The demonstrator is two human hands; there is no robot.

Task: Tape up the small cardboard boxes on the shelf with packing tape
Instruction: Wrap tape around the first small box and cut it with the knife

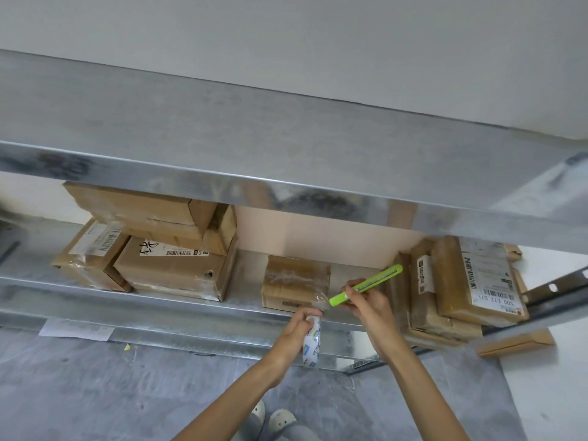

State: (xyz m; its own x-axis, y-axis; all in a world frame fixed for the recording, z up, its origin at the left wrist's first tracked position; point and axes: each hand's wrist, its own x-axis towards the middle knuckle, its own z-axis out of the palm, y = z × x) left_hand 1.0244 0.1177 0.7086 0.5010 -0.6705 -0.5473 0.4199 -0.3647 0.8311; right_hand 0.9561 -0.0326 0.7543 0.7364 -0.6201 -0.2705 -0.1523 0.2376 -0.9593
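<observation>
The small cardboard box (pixel 295 286) you are taping sits near the front edge of the lower metal shelf (pixel 178 305), in the open stretch between two groups of parcels, with shiny clear tape already wrinkled across its top and down its front right corner. From that corner a strip of tape runs down to the tape roll (pixel 312 340), which your left hand (pixel 294 337) grips from the left side, fingers curled over its top, holding it just below the shelf's front lip. Your right hand (pixel 366 302) is closed around a bright green utility knife (pixel 366 285), its near tip pointed at the taut tape beside the box's corner; whether the blade touches the tape is too small to tell. To the left, a stack of larger cardboard boxes (pixel 159 246) with barcode labels stands well apart from your box, and to the right a pile of flat brown parcels (pixel 451 281) with shipping labels lies just beyond your right hand. The upper metal shelf (pixel 286 148) overhangs everything, a white sheet of paper (pixel 76 329) lies on the grey floor (pixel 95 393) under the left side, and your pale slippers (pixel 270 418) show at the bottom.
</observation>
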